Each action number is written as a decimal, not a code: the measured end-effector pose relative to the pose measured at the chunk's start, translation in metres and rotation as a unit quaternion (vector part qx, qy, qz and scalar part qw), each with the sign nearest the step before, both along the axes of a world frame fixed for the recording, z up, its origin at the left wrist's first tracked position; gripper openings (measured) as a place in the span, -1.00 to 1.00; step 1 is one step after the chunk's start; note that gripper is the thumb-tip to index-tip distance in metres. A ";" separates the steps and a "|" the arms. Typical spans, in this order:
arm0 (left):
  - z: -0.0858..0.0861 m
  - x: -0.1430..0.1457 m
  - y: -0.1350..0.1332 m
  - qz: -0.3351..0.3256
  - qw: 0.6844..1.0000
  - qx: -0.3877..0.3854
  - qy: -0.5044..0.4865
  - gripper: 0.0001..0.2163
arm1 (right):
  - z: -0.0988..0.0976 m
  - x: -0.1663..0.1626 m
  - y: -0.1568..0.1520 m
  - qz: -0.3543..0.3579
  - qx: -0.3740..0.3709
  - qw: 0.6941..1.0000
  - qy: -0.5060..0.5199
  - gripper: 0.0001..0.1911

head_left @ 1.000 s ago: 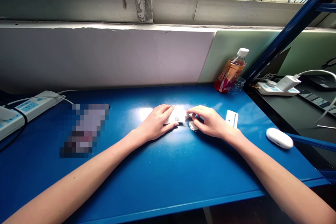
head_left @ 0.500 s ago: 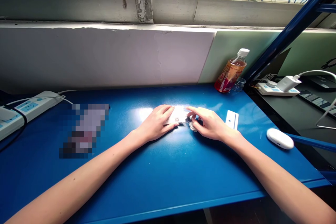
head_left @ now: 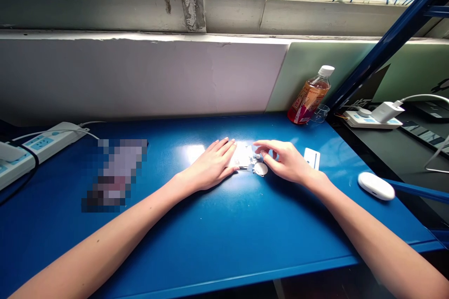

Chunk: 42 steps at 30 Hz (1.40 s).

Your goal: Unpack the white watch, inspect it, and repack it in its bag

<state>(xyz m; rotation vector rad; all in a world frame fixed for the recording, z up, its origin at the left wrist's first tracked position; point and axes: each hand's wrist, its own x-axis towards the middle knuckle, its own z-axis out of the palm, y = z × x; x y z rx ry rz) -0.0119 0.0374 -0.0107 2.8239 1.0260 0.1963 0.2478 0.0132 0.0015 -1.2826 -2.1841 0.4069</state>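
Observation:
My left hand (head_left: 213, 163) lies flat with its fingers stretched out, pressing on the left part of a small white packet (head_left: 242, 155) with a clear, shiny right end. Just right of the packet hovers my right hand (head_left: 284, 159), its index finger extended and the thumb apart from it. Nothing can be made out firmly held there. Below those fingertips a round white disc with a scalloped edge (head_left: 260, 169) rests against the packet's lower right corner. Glare washes out the print on the packet, and the left fingers cover part of it.
Around the blue table (head_left: 196, 252) are a white card (head_left: 312, 158), a white rounded case (head_left: 376, 186), a bottle of reddish drink (head_left: 310, 96) and a clear cup (head_left: 320, 114). A power strip (head_left: 52, 138) and a pixelated object (head_left: 119, 173) lie left. A blue post (head_left: 386, 42) slants at right.
My left fingers have flattened out over the packet from a bent grip at its edge. My right hand has shifted slightly right, uncovering more of the round disc.

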 end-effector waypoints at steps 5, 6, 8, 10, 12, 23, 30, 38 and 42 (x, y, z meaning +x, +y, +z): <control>0.000 -0.003 0.000 -0.004 0.999 -0.023 -0.027 -0.43 | -0.001 0.002 0.003 -0.100 0.042 0.991 -0.083 -0.67; 0.000 -0.004 0.001 -0.004 0.999 -0.027 -0.035 -0.44 | 0.000 0.001 0.002 -0.104 0.037 0.990 -0.086 -0.67; -0.001 -0.004 0.001 -0.003 0.998 -0.030 -0.048 -0.46 | 0.002 -0.001 0.001 -0.091 0.017 0.994 -0.058 -0.69; -0.001 -0.004 0.002 0.001 0.998 -0.030 -0.049 -0.47 | 0.005 -0.002 -0.001 -0.060 -0.007 0.998 -0.002 -0.69; -0.001 -0.003 0.001 0.003 0.999 -0.027 -0.039 -0.48 | 0.007 -0.004 -0.002 -0.023 -0.035 0.998 0.052 -0.67; 0.000 0.000 -0.001 0.010 1.000 -0.013 -0.021 -0.47 | 0.001 -0.008 -0.005 0.110 0.035 0.993 -0.022 -0.70; -0.001 0.000 -0.001 0.010 1.000 -0.013 -0.018 -0.47 | -0.002 -0.016 -0.010 0.096 0.092 0.988 -0.077 -0.74; -0.001 0.002 -0.001 0.014 1.000 -0.014 -0.009 -0.45 | -0.005 -0.022 -0.013 0.079 0.085 0.991 -0.061 -0.75; -0.001 0.002 -0.001 0.013 1.000 -0.004 -0.006 -0.45 | -0.006 -0.022 -0.012 0.080 0.070 0.992 -0.060 -0.72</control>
